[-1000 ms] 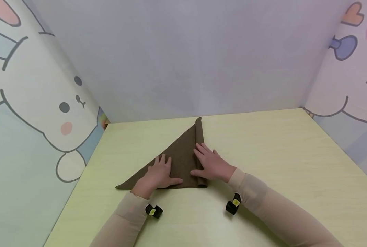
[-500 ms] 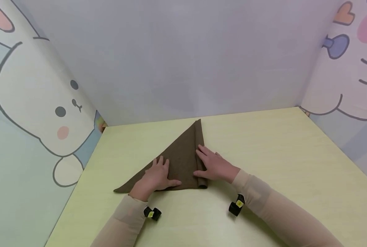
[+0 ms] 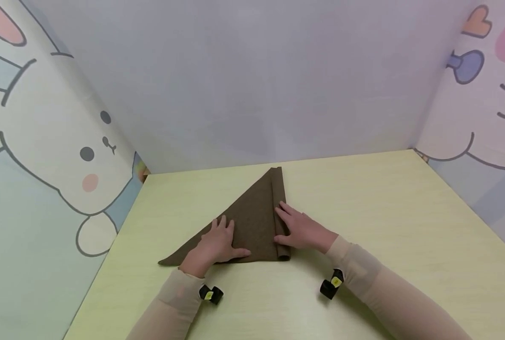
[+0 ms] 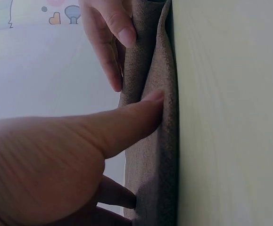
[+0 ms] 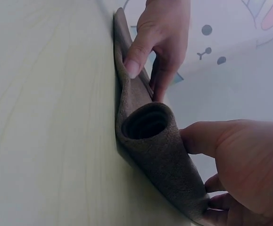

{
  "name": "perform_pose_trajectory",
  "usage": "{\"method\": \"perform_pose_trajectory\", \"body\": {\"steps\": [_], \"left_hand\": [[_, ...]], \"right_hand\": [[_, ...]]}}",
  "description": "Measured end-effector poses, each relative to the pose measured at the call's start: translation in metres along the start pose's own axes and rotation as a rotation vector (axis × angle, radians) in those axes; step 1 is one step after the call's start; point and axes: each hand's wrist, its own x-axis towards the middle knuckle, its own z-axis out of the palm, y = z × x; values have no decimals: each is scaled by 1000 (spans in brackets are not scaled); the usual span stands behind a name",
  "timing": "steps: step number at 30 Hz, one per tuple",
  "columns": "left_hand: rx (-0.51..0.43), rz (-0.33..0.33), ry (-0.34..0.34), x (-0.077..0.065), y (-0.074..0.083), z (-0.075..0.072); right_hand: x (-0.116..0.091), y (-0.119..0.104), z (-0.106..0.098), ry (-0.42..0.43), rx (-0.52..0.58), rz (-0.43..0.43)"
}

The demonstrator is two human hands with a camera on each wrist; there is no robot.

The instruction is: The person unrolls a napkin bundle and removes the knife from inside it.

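A brown cloth (image 3: 254, 222) lies on the table as a triangle, its right edge wound into a narrow roll (image 3: 279, 189). Spread fingers of my left hand (image 3: 215, 244) rest on the flat left part, with the thumb near the front edge. My right hand (image 3: 305, 231) lies over the roll, thumb and fingertips touching it with fingers fairly straight. From the right wrist view, the roll's end (image 5: 148, 123) shows a hollow spiral of layers. The left wrist view has the left thumb (image 4: 141, 113) pressing close to the cloth's front edge.
The pale wood-look table (image 3: 363, 198) extends on both sides of the cloth. A plain light wall (image 3: 252, 85) stands behind it, and cartoon-printed panels (image 3: 44, 141) flank the sides. Small black cameras (image 3: 211, 294) sit on both wrists.
The roll has shifted slightly right along with my right hand, and the flat part looks a little wider. The roll's curled far tip now looks squarer. My left hand stays on the cloth.
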Motion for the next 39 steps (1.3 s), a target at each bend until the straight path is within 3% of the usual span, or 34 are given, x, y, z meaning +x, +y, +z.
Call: {"method": "perform_pose_trajectory", "body": {"steps": [6,21,39], "left_hand": [[-13,0,-10,0,3,2],[-17,0,-17,1,0,5],[-7,20,-5,0,-2,2]], "right_hand": [[-6,10,-2,-20,65,3],[-13,19,-9,-56,102,18],[-23,26,-18,-16,144,13]]}}
